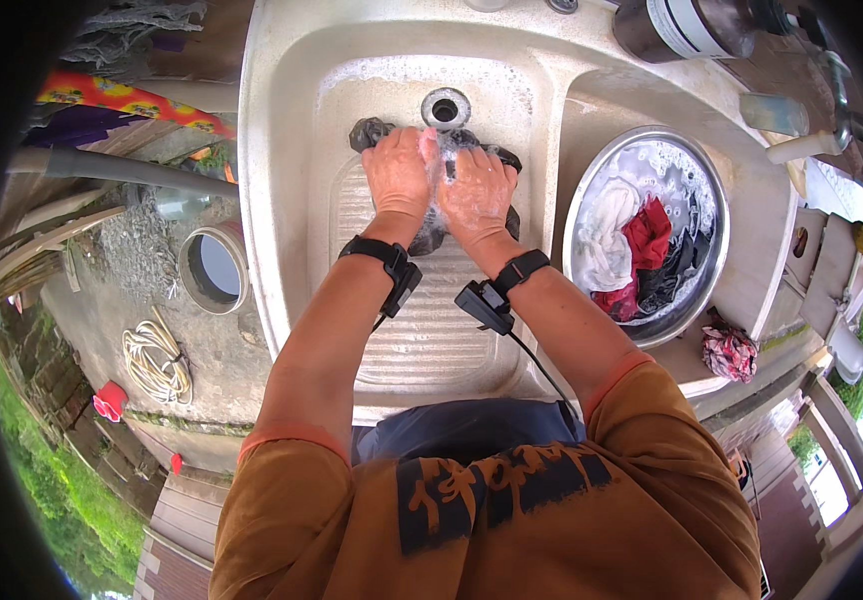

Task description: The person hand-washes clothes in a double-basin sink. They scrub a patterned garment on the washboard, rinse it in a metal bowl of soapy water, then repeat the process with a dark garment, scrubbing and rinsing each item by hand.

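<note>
Wet dark cloth (427, 238), partly covered in suds, lies bunched in a pale laundry sink (298, 187) with a ribbed washboard floor (424, 352). My left hand (399, 171) grips one part of it, knuckles up. Close beside it, my right hand (478, 191) is closed on another part. White foam lies between the two hands and on the fingers. Just beyond them is the round drain (446, 109). Both hands hide much of the cloth, so its full shape cannot be told. Each wrist wears a black strap with a small device.
In the right basin, a metal bowl (649, 337) holds soapy water with white cloth (608, 240), red cloth (649, 232) and dark cloth. A patterned cloth bundle (729, 352) sits at the sink's right edge. A brown bottle (683, 30) stands back right. Leftward are a bucket (185, 274) and coiled hose (152, 360).
</note>
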`<state>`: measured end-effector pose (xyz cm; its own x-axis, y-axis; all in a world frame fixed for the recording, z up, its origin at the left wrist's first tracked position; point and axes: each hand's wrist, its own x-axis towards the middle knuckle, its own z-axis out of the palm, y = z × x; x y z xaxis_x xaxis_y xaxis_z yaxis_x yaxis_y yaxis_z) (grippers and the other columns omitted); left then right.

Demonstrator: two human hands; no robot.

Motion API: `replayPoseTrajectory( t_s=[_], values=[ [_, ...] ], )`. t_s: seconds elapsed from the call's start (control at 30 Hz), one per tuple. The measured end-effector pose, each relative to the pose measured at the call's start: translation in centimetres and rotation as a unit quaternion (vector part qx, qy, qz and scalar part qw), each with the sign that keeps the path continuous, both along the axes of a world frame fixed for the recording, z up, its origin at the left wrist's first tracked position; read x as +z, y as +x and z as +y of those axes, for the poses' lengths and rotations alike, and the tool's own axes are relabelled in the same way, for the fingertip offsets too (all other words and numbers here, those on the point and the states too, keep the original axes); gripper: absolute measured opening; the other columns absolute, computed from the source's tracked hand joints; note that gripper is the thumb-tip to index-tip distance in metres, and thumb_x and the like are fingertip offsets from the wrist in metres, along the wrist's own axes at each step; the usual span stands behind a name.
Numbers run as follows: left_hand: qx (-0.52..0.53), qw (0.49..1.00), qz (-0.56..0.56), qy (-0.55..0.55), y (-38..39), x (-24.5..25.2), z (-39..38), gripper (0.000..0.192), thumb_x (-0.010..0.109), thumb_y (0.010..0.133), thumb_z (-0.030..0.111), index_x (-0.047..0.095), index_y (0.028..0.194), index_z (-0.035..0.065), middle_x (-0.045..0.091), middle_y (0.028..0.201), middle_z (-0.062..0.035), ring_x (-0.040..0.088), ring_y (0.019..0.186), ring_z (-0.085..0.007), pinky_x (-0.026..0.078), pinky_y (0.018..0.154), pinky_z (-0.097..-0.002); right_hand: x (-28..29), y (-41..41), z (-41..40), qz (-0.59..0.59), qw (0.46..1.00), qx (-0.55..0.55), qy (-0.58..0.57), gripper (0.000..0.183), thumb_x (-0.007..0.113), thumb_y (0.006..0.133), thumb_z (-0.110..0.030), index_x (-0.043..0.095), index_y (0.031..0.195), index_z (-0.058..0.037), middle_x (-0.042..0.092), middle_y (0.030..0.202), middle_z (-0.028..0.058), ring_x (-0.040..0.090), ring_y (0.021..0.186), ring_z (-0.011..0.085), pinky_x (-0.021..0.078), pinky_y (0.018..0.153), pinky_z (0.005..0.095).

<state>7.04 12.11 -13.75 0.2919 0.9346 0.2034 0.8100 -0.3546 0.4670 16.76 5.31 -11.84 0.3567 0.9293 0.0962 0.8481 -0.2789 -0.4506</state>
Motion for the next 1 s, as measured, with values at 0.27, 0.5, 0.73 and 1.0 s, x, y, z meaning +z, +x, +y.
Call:
replayPoseTrajectory(
  t_s=[0.27,0.5,0.73,1.0],
  values=[
    [-0.068,0.963,-0.178,-0.189,-1.8,8.6,-5.7,0.036,0.048,0.094,0.033,0.064,0.1,0.0016,0.061,0.11,-0.0167,0.054,0.104,-0.0365,0.036,0.094,-0.0485,5.5,0.3,-3.8,0.194,0.979,0.054,0.041,0.057,0.056,0.089,-0.038,0.048,0.134,-0.0044,0.052,0.128,0.016,0.045,0.118,0.0354,0.0308,0.102,0.0482],
    [-0.097,0.974,0.012,-0.206,-0.8,3.1,-2.9,0.034,0.047,0.095,0.031,0.066,0.103,0.0041,0.062,0.113,-0.015,0.055,0.108,-0.0327,0.036,0.097,-0.0443,0.7,0.6,-2.8,0.05,0.998,0.04,-0.026,0.025,0.06,0.078,-0.025,0.061,0.093,-0.0049,0.057,0.091,0.0117,0.051,0.091,0.0312,0.0371,0.081,0.0424],
    [0.011,0.98,-0.071,-0.183,0.3,4.8,-4.6,0.054,0.029,0.101,0.044,0.067,0.106,0.0061,0.059,0.121,-0.0121,0.047,0.119,-0.0317,0.025,0.105,-0.0536,3.2,0.8,-1.7,0.085,0.995,0.022,0.046,0.041,0.059,0.086,-0.032,0.062,0.12,-0.0102,0.054,0.122,0.0121,0.046,0.118,0.0316,0.0285,0.103,0.0469],
    [-0.019,0.987,-0.071,-0.142,-1.3,3.7,-4.5,0.027,0.051,0.088,0.033,0.066,0.085,0.011,0.062,0.086,-0.0104,0.056,0.087,-0.0325,0.035,0.081,-0.0498,0.5,0.1,-2.9,0.051,0.996,0.078,-0.001,0.032,0.059,0.084,-0.033,0.062,0.097,-0.0031,0.057,0.094,0.0107,0.053,0.097,0.0308,0.036,0.084,0.044]
  ],
)
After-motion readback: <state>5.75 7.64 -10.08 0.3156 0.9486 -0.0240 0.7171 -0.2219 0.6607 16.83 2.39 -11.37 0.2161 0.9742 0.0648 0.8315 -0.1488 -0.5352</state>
